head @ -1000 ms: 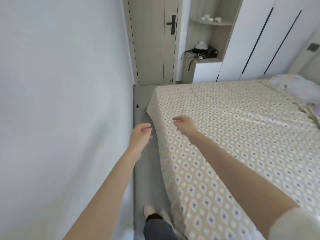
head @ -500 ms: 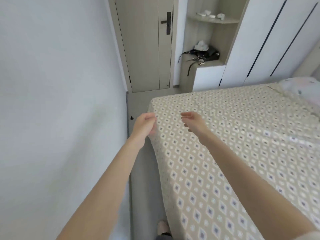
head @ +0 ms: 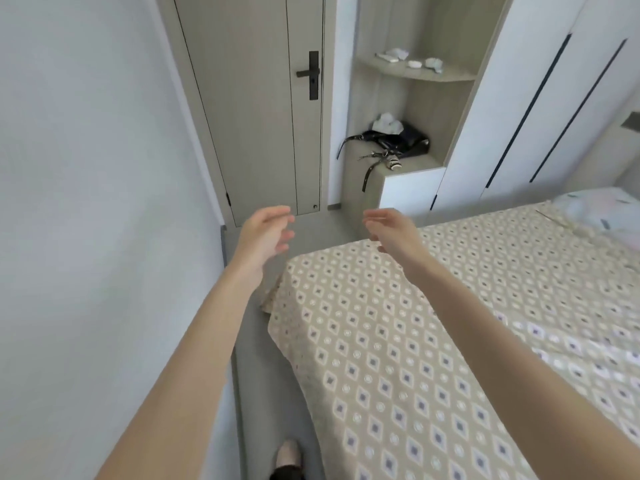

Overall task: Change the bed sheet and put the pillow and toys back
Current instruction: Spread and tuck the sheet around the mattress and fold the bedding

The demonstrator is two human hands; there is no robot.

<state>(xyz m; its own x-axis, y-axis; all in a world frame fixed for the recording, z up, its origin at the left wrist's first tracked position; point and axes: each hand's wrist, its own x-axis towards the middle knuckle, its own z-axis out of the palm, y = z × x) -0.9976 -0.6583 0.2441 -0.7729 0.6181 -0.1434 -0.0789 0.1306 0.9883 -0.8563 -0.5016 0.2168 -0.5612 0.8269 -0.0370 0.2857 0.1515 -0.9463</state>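
A beige bed sheet (head: 415, 341) with a diamond pattern covers the bed, and its near left corner hangs loose over the side. Both my arms reach forward over that corner. My left hand (head: 266, 233) hovers above the floor gap left of the corner, fingers relaxed, holding nothing. My right hand (head: 389, 226) hovers above the far edge of the sheet, fingers loosely spread and empty. A pale patterned pillow (head: 599, 209) lies at the far right end of the bed, partly cut off by the frame edge. No toys are in view.
A narrow grey floor strip (head: 256, 375) runs between the white wall (head: 104, 237) and the bed. A shut door (head: 263, 109) stands ahead. An open shelf niche (head: 415, 140) holds a black bag and small items. White wardrobe doors (head: 540, 98) are at the right.
Both hands have risen and moved forward, from the sheet's side edge to above its far corner. The left hand, loosely curled at the edge before, now has relaxed fingers.
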